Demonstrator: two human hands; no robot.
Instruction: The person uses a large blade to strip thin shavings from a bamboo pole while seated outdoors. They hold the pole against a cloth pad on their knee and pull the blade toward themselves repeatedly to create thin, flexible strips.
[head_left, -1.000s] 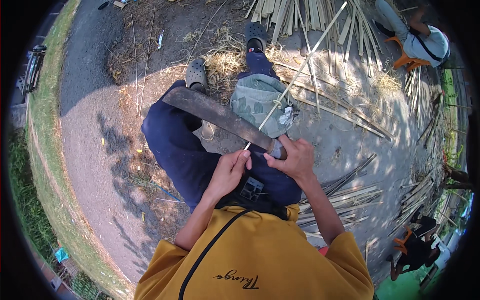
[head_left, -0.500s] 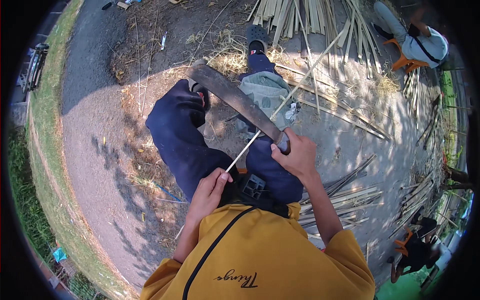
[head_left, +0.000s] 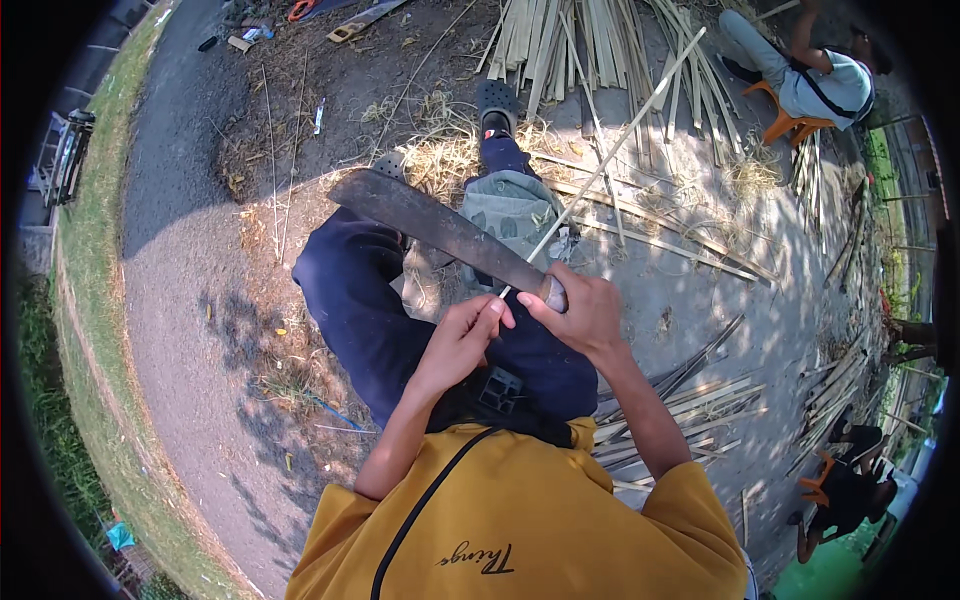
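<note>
My right hand [head_left: 582, 312] is closed round the short handle of a machete [head_left: 430, 228], whose broad dark blade reaches across to the far left over my legs. A long, thin bamboo strip [head_left: 628, 133] passes by the blade near the handle and slants up to the far right. Close beside the right hand, my left hand [head_left: 465, 338] pinches the strip's near end between thumb and fingers. A grey-green cloth [head_left: 512, 215] lies over my right leg beneath the strip. The blade hides part of that leg, and whether its edge touches the strip I cannot tell.
Split bamboo strips [head_left: 570, 45] fan out on the ground ahead; another pile [head_left: 685, 415] lies right of my hip. Pale shavings [head_left: 440, 140] surround my feet. A handsaw [head_left: 365, 20] lies far ahead. Two people sit on orange stools [head_left: 795, 122] at the right.
My left hand has moved up and right, close to the right hand. The strip has slid farther out past the blade, and its tail no longer shows by my left forearm.
</note>
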